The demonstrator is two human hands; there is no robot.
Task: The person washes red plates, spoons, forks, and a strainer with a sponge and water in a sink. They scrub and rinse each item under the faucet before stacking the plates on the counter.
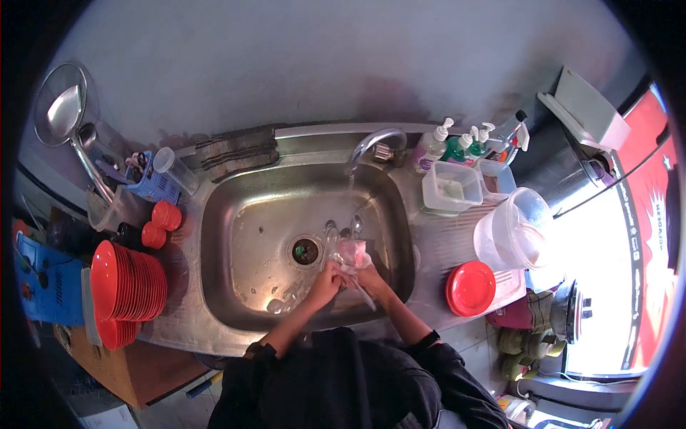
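Both hands meet over the right half of a steel sink (236,214). My left hand (327,284) is closed, its fingers pinched around what look like spoons (346,233), with rounded metal heads pointing away from me. A pink and white sponge or cloth (354,252) is pressed against them by my right hand (367,276), which is also closed. One thin handle (366,294) sticks out below the hands toward my body. The fingers hide most of the spoons. Beyond them, the curved tap (379,134) appears to run a thin stream of water.
Left of the sink stand stacked red bowls (136,282), red cups (166,214) and a blue utensil basket (158,184). To the right are pump bottles (432,146), a clear plastic tub (451,187), a large bucket (500,232) and red plates (471,288). The drain (305,250) is mid-sink.
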